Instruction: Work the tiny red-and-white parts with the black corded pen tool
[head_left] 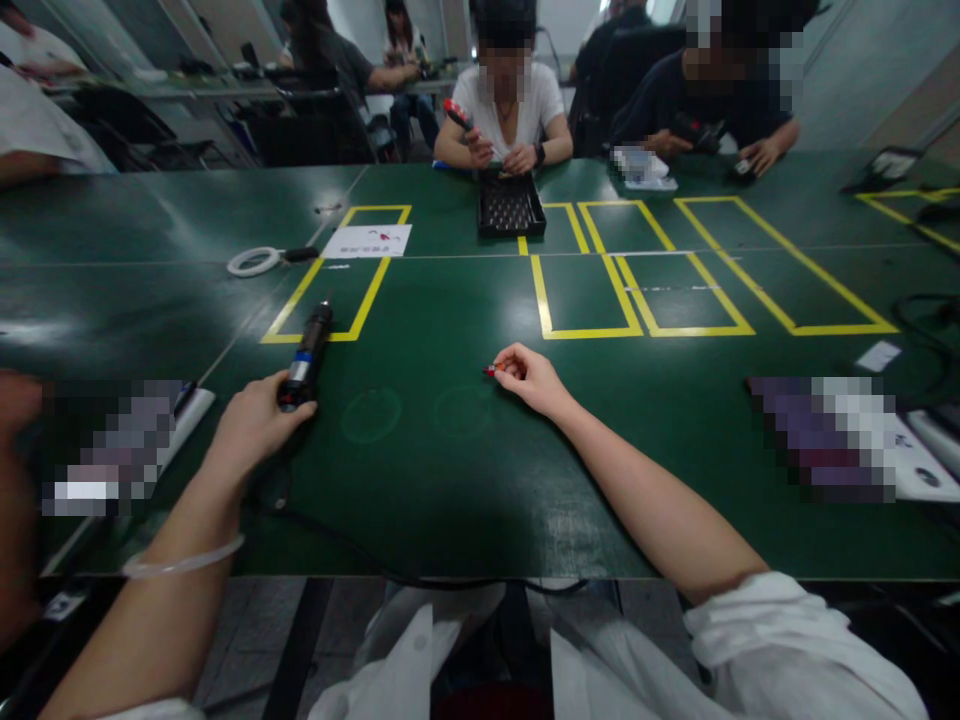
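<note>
My left hand (pixel 251 425) rests on the green table (pixel 450 480) with its fingers closed round the rear end of a black corded electric screwdriver (pixel 306 357), which lies pointing away from me. My right hand (pixel 529 377) lies further right on the table, its fingertips pinched on a small red piece (pixel 489 371). A clear band sits on my left wrist (pixel 184 560).
Yellow tape rectangles (pixel 645 290) mark the table. A white ring (pixel 253 261), a white sheet (pixel 367 240) and a black tray (pixel 510 208) lie further back. Across the table sit two people, one holding a red-tipped tool (pixel 457 115). The screwdriver's cable (pixel 337 545) runs along the near edge.
</note>
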